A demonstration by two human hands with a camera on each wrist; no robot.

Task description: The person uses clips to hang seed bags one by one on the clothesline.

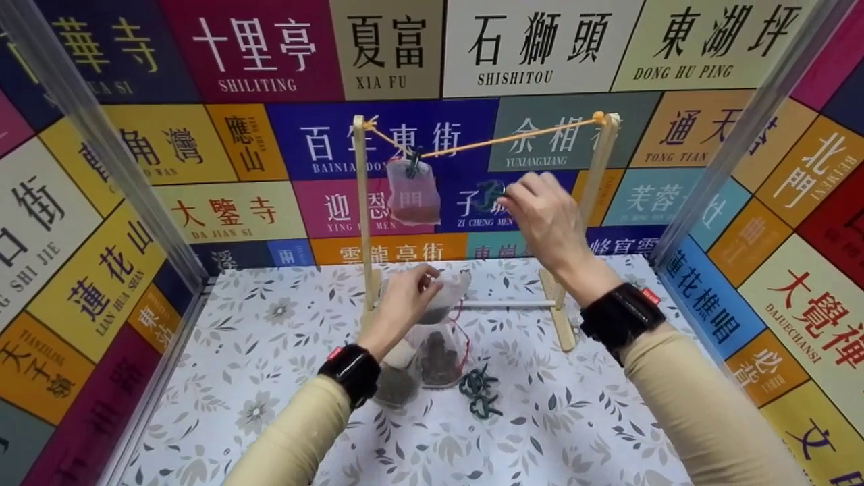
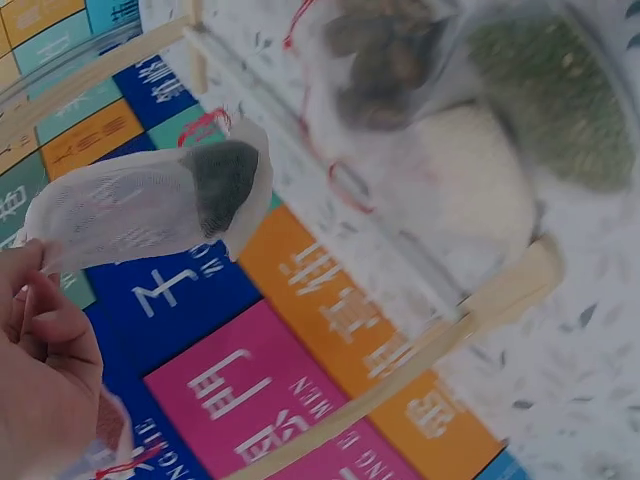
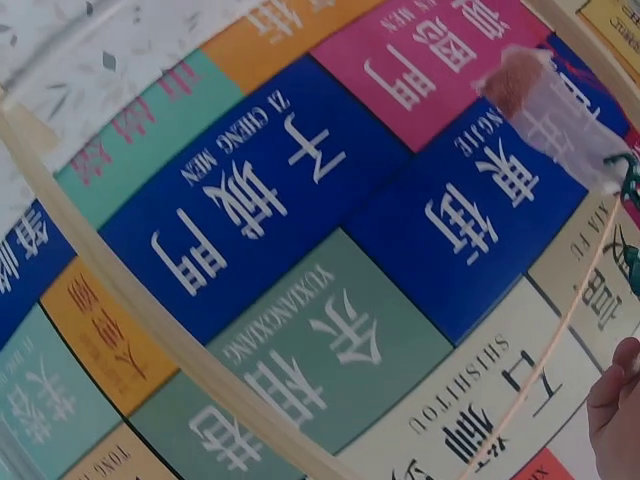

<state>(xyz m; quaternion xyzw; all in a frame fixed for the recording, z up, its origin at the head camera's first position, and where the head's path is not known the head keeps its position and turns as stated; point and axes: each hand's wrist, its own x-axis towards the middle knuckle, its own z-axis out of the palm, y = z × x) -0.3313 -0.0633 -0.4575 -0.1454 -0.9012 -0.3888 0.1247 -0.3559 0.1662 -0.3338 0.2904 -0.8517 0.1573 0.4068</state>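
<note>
The floral tabletop point(image 1: 263, 324) carries a wooden frame point(image 1: 364, 216) toward its far edge, an orange cord point(image 1: 513, 138) strung between the post tops. The right hand point(image 1: 543, 209) is raised below the cord, pinching a green clip point(image 1: 489, 196). Before the frame's left post, the left hand point(image 1: 401, 297) pinches a mesh bag point(image 2: 225, 185) with dark filling above the tabletop. Another bag point(image 1: 413, 192) hangs clipped to the cord. Filled bags point(image 1: 439, 361) lie grouped nearer the near edge, loose clips point(image 1: 479, 391) just beside them.
</note>
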